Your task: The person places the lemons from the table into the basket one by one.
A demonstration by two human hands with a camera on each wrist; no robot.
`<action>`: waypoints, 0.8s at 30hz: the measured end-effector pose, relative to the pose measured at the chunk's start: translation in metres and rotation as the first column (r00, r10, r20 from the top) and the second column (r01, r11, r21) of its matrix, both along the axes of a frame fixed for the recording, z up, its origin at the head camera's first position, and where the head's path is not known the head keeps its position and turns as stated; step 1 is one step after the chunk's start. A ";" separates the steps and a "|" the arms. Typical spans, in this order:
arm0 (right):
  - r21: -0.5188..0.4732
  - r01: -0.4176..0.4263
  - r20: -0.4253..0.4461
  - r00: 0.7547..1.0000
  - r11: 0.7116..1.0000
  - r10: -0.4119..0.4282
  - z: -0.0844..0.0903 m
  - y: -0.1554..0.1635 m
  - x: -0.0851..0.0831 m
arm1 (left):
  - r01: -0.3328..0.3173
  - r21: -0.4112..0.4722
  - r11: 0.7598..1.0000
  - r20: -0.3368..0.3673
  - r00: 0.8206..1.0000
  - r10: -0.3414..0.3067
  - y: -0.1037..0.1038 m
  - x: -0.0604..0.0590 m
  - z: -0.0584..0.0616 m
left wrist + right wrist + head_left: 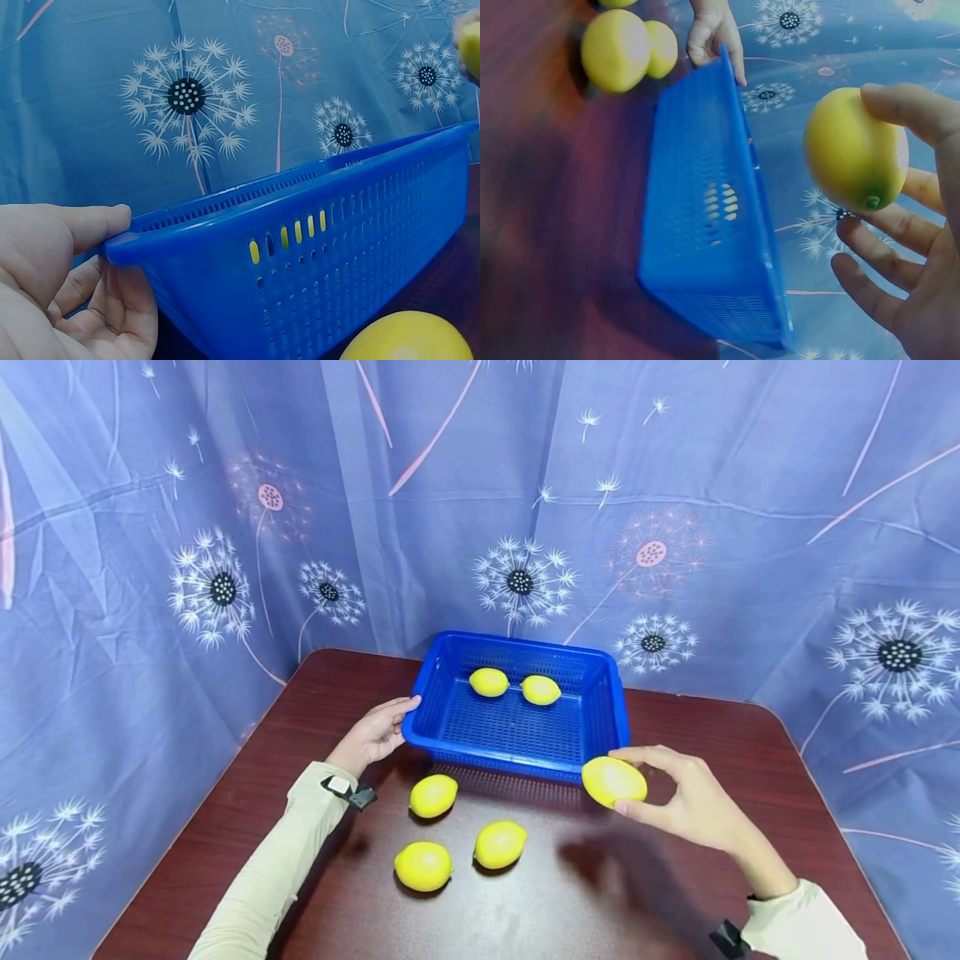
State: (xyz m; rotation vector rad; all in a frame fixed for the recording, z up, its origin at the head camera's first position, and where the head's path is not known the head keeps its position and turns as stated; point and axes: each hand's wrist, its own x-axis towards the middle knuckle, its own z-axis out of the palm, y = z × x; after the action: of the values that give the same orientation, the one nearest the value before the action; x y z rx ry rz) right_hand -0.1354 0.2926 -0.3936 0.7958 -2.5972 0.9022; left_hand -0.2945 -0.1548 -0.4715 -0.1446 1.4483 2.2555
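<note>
A blue plastic basket (510,757) stands on the table, with two lemons inside, a left one (489,682) and a right one (541,690). At the basket's left end, my left hand (377,732) grips the rim, thumb above and fingers curled beneath, as the left wrist view shows. My right hand (686,793) pinches a lemon (613,782) between thumb and fingers, in the air by the basket's front right corner. In the right wrist view this lemon (855,150) shows its green stem end.
Three more lemons lie on the dark red wooden table (510,918) in front of the basket: one near the rim (432,796), one at the front (423,866) and one to the right (499,844). A blue curtain (450,527) with dandelion prints hangs behind and beside the table.
</note>
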 end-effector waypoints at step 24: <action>0.025 -0.254 0.206 0.948 0.967 0.244 0.062 -0.021 -0.121 | -0.016 -0.002 1.000 0.005 1.000 0.016 0.002 0.000 -0.005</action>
State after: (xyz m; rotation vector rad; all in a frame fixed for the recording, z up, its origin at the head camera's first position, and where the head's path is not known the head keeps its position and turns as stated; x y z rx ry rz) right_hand -0.2564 0.2715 -0.3319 1.1213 -2.7445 1.0381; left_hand -0.2945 -0.1526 -0.4761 -0.1626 1.4524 2.2651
